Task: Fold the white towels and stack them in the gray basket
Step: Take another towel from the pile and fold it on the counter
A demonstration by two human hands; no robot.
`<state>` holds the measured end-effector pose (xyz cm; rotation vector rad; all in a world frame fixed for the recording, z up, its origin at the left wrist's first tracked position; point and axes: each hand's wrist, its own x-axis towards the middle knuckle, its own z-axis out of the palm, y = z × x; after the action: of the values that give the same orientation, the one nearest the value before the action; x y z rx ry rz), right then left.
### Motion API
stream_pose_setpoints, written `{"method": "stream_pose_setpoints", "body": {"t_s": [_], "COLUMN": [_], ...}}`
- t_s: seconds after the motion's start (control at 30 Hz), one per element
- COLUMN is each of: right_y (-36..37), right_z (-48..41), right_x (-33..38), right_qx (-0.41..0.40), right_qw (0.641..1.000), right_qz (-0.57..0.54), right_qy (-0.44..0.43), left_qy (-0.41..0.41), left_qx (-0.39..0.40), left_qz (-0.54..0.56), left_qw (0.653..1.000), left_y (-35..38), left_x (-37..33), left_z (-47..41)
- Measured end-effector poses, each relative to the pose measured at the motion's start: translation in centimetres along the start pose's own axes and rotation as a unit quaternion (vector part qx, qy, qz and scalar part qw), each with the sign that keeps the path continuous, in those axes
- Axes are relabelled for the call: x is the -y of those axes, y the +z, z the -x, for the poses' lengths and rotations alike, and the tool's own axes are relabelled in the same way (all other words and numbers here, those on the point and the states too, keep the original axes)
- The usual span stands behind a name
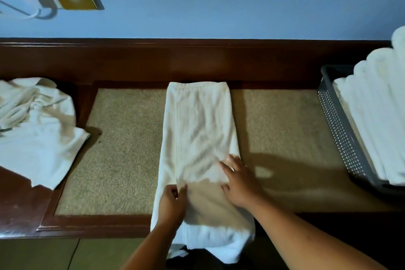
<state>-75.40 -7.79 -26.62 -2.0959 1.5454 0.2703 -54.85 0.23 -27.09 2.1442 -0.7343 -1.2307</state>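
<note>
A wooden table point(22, 208) with a woven inset holds one long folded white towel point(197, 129) at its centre, running away from the person, its near end hanging over the table's front edge. A crumpled towel pile point(37, 125) lies far left; the gray basket point(341, 129), far right, holds about five folded towels point(377, 116). The left hand point(172, 203) pinches the long towel's left fold near the front, while the right hand point(240, 184) presses flat on its right edge, fingers spread.
</note>
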Motion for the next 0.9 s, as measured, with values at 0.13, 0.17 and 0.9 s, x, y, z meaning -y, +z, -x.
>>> {"method": "stream_pose_setpoints", "body": {"t_s": [0.13,0.17,0.9], "right_y": [0.3,0.3,6.3], "right_z": [0.7,0.8,11.6], "right_x": [-0.6,-0.7,1.9], "right_qx": [0.020,0.023,0.018], "right_qw": [1.000,1.000,0.994], "right_qz": [0.002,0.002,-0.084], "right_qy": [-0.010,-0.014,0.068], "left_qy": [0.041,0.054,0.015], "left_qx": [0.075,0.036,0.025], "left_qz": [-0.134,-0.134,-0.177], "left_qw": [0.987,0.989,0.984], "left_y": [-0.2,-0.5,-3.8], "left_x": [0.9,1.0,10.1], "left_z": [0.9,1.2,6.7]}}
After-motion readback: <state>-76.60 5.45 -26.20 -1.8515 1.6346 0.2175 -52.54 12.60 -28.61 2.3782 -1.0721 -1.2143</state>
